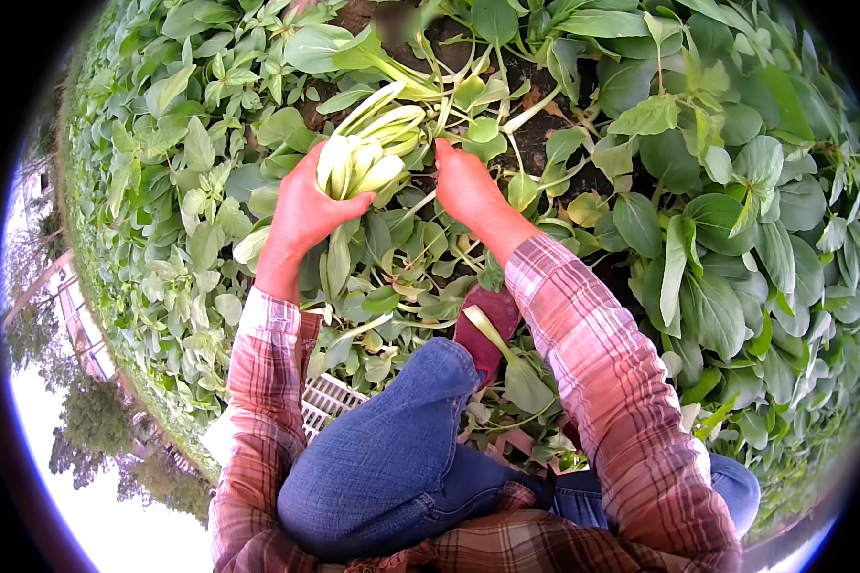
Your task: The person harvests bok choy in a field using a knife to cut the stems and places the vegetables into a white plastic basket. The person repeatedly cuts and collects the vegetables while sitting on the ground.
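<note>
My left hand (302, 206) is wrapped around a bunch of leafy greens (364, 154), which look like bok choy, with the pale stalks gathered together. Part of the bunch's leaves hang below the palm. Close to the right of the bunch is my right hand (471, 188), its fingers curled low among the plants. Whether it grips a stalk or a small tool is hidden. Just above both hands, a green plant with spread stalks (416, 82) lies over dark soil (537, 136).
Dense rows of leafy plants (717, 215) grow to the right, and more greens (150, 208) to the left. A white plastic crate (328, 402) stands beside my bent knee (387, 444). A loose leaf (523, 379) lies by my dark red shoe (489, 326).
</note>
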`<act>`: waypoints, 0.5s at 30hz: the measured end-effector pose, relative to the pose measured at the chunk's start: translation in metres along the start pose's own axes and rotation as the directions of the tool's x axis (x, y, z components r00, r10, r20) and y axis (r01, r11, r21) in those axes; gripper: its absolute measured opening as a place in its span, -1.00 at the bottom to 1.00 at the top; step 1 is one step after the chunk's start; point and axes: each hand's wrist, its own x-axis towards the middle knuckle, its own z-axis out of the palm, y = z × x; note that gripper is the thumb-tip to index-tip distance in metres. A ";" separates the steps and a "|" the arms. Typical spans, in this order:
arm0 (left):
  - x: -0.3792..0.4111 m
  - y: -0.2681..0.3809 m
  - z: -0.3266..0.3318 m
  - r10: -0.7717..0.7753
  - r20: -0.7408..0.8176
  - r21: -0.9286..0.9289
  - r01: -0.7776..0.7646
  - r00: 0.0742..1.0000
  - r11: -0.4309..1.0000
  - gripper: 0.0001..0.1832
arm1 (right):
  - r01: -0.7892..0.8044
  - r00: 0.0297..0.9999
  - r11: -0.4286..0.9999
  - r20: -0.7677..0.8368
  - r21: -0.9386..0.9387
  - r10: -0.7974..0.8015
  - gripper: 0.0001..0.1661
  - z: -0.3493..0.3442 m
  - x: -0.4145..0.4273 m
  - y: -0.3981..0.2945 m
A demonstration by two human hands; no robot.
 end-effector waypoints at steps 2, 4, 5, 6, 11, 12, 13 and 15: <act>-0.002 -0.001 -0.001 0.005 -0.005 -0.002 -0.005 1.000 1.000 -0.22 | -0.137 0.977 0.988 0.176 0.071 0.123 -0.71 -0.006 0.010 -0.008; -0.004 0.001 0.002 0.005 -0.032 -0.009 -0.006 0.999 1.000 -0.22 | -0.143 0.979 0.982 0.161 0.123 0.123 -0.69 -0.004 0.010 -0.003; -0.005 0.001 0.004 0.006 -0.045 -0.013 -0.006 0.999 1.000 -0.23 | -0.146 0.981 0.978 0.153 0.149 0.123 -0.68 -0.004 0.010 0.000; -0.007 -0.003 0.005 0.010 -0.058 -0.029 -0.012 0.998 1.000 -0.23 | -0.097 0.985 0.994 0.147 0.044 0.089 -0.67 -0.005 0.006 -0.001; -0.018 -0.024 0.005 0.033 -0.097 -0.039 -0.037 0.995 0.999 -0.22 | 0.022 0.976 0.980 0.218 -0.197 0.022 -0.60 -0.023 -0.031 -0.009; -0.022 -0.025 0.005 0.062 -0.113 -0.036 -0.066 0.992 0.997 -0.21 | -0.049 0.991 0.998 0.120 -0.035 0.053 -0.63 -0.022 -0.035 -0.007; -0.026 -0.027 0.004 0.087 -0.134 -0.035 -0.092 0.987 0.995 -0.21 | -0.129 0.990 0.984 0.078 0.124 0.120 -0.62 -0.022 -0.037 -0.004; -0.035 -0.026 0.001 0.133 -0.176 -0.032 -0.140 0.975 0.990 -0.20 | -0.255 0.963 0.863 0.032 0.435 0.268 -0.54 -0.024 -0.041 -0.002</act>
